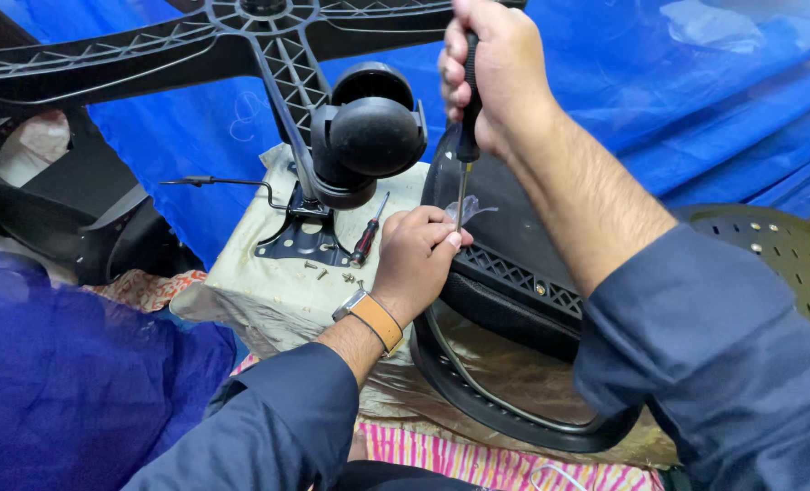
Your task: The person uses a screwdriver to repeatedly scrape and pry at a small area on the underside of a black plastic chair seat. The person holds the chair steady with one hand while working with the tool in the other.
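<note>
Now R hand (500,73) grips screwdriver (467,109), L hand (414,259) steadies.

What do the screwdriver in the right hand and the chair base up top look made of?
Screwdriver: bright bare metal shaft, dark handle that looks like plastic or rubber, mostly hidden in the right hand. Chair base: likely moulded black plastic, matte, with ribbed lattice webbing along its arms.

Both arms wear dark navy long sleeves, the cloth creased and pushed back from the forearms. The left hand (414,259) has a wristwatch (369,314) on a tan leather strap. The right hand (496,77) is bare, without rings.
</note>
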